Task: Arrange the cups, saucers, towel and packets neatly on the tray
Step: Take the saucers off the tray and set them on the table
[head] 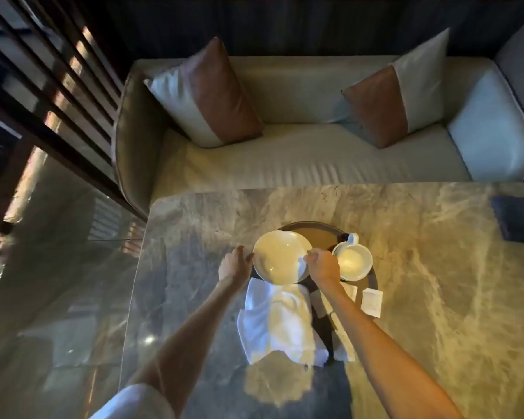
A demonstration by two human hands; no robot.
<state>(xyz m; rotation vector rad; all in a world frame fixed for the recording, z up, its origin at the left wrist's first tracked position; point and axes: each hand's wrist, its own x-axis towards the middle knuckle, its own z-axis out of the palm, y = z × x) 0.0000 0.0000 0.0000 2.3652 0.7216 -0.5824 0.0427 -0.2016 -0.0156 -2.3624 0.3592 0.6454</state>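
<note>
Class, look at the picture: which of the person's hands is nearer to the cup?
Right. The right hand sits just left of the cup, at the saucer's right rim; the left hand is across the saucer, at its left rim.

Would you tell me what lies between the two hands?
In the head view, a white saucer lies between the left hand and right hand, both at its rim.

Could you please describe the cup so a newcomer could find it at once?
On the marble table before the sofa lies a round dark tray. The cup stands at its right side, just right of the right hand. It alone is deep with a handle, unlike the flat saucer beside it.
</note>
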